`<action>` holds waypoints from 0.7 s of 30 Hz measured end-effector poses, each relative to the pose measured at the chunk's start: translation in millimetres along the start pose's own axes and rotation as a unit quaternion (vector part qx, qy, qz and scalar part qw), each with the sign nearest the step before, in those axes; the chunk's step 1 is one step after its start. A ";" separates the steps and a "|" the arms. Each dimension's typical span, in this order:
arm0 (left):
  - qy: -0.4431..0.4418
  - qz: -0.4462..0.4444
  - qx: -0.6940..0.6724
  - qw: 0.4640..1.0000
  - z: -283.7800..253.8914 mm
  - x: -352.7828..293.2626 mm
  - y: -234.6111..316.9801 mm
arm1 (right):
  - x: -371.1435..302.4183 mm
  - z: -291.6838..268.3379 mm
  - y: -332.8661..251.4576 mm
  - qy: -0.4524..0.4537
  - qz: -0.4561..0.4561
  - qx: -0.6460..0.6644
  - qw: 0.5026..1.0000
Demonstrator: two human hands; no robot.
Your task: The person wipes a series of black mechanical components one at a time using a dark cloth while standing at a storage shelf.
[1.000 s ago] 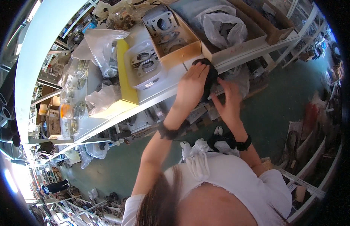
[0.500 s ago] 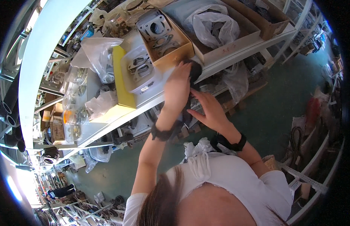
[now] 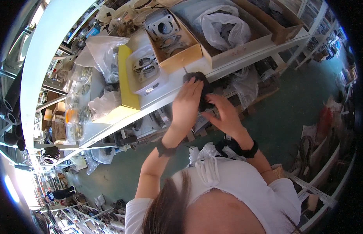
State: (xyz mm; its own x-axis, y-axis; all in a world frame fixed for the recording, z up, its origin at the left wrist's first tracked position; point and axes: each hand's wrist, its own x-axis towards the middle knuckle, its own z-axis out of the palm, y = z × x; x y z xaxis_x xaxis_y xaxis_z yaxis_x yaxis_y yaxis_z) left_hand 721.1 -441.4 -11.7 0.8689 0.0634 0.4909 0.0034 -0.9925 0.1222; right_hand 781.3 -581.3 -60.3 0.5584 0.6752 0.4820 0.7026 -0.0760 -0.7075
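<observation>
My left hand (image 3: 188, 97) lies over a black, rounded part (image 3: 204, 86) at the front edge of the shelf, its fingers curled across the top. A thin rod sticks up at the part's far end; what kind of part it is I cannot make out. Close on the right, my right hand (image 3: 227, 117) reaches toward the lower end of the part. Its thumb and fingers are apart, the fingertips at the part's side. My left palm hides much of the part. Just beyond are a cardboard box (image 3: 184, 61) and a white plastic tray (image 3: 160, 84), both holding flat metal gaskets.
A yellow box (image 3: 129, 84) stands left of the tray. Farther right, an open carton (image 3: 236, 54) holds a clear plastic bag (image 3: 224, 29). Bagged parts hang below the shelf edge (image 3: 158, 104). Another person (image 3: 60, 194) is far off at lower left. Racks line the right side.
Both hands have shifted slightly right and toward me along with the black part, away from the cardboard box. More of the part and its thin rod now show.
</observation>
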 end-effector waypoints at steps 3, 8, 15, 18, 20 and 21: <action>0.009 -0.015 0.010 1.000 -9.2 -17.1 -11.8 | 6.8 8.3 -17.9 -0.035 -0.005 -0.008 0.999; 0.045 -0.093 0.008 0.995 -26.0 -49.8 -32.3 | 20.0 41.2 -38.1 -0.069 -0.043 0.036 0.996; -0.023 -0.096 -0.063 0.993 -56.6 -71.6 -54.6 | 16.9 95.1 -51.2 -0.004 -0.062 0.057 0.996; -0.091 -0.072 -0.069 0.991 -65.4 -68.0 -57.5 | 16.4 95.9 -50.4 -0.014 -0.038 0.054 0.998; -0.096 -0.054 -0.062 0.992 -62.2 -66.7 -58.8 | 17.4 91.5 -45.8 -0.008 -0.037 0.062 0.997; -0.100 -0.045 -0.049 0.993 -61.8 -65.8 -58.9 | 17.9 89.5 -44.6 0.009 -0.047 0.062 0.997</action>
State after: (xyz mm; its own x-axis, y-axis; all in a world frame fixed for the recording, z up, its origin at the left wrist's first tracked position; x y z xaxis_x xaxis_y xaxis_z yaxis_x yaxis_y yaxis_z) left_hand 633.1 -380.7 2.1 0.9483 0.1199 0.2939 0.0464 -0.9683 0.2454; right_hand 720.5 -500.2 -66.4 0.5003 0.6622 0.5578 0.6931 0.0798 -0.7164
